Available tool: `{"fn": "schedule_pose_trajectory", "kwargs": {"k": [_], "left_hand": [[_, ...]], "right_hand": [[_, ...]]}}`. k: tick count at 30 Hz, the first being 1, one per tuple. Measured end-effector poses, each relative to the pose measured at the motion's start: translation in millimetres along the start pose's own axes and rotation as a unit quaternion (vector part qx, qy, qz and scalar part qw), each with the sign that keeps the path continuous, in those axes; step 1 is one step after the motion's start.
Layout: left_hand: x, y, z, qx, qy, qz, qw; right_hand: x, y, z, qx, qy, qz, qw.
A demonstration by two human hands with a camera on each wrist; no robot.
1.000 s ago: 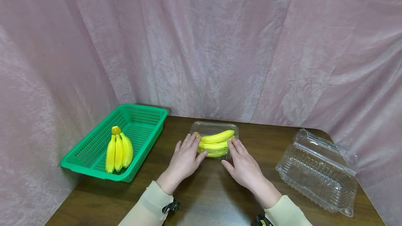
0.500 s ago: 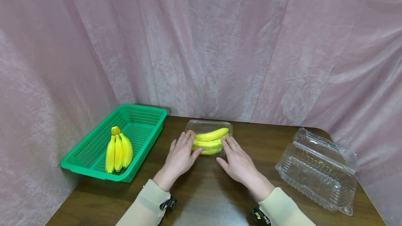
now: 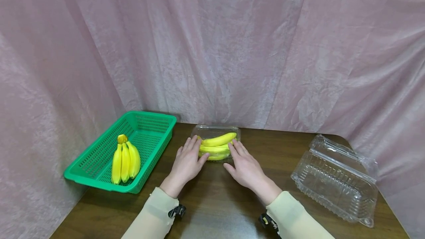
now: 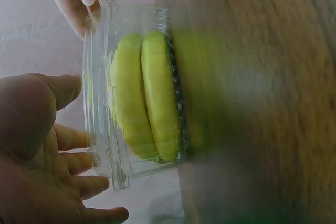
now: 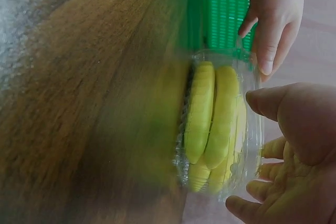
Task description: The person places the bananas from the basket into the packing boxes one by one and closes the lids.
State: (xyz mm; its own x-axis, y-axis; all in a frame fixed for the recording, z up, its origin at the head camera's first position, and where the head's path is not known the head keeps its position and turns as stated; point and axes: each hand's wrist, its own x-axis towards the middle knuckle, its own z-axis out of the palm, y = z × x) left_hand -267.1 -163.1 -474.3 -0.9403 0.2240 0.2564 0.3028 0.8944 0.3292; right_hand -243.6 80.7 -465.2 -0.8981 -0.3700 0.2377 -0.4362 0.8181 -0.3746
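A clear plastic clamshell box point(image 3: 212, 132) holding yellow bananas point(image 3: 217, 140) stands on the table near the curtain. Its lid appears to be down over the fruit, as the left wrist view shows a rim and cover above the bananas point(image 4: 134, 98). My left hand point(image 3: 186, 160) touches the box's left side with extended fingers. On the right side, my right hand point(image 3: 245, 167) does the same, its thumb point(image 5: 265, 102) held apart from the other fingers. Neither hand curls round the box. The palms partly cover its near corners in the head view.
To the left, a green mesh basket point(image 3: 152, 161) contains a bunch of bananas point(image 3: 126, 159). Another clear clamshell box point(image 3: 335, 183) lies unfolded on the right side of the wooden table point(image 3: 212, 209). A pink curtain point(image 3: 232, 47) hangs directly behind the table.
Both hands and the box of bananas between them have slid left and slightly away, toward the curtain. Basket and unfolded box have stayed put.
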Motion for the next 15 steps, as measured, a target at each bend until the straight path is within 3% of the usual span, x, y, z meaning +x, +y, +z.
{"fn": "schedule_pose_trajectory", "kwargs": {"k": [9, 15], "left_hand": [[6.1, -4.8, -1.0, -0.005, -0.001, -0.012, 0.9999], [6.7, -4.3, -0.5, -0.002, 0.019, -0.024, 0.9995]], "right_hand": [[9.8, -4.4, 5.4, -0.026, 0.008, -0.012, 0.9996], [14.7, -6.8, 8.0, -0.033, 0.004, -0.013, 0.9994]]}}
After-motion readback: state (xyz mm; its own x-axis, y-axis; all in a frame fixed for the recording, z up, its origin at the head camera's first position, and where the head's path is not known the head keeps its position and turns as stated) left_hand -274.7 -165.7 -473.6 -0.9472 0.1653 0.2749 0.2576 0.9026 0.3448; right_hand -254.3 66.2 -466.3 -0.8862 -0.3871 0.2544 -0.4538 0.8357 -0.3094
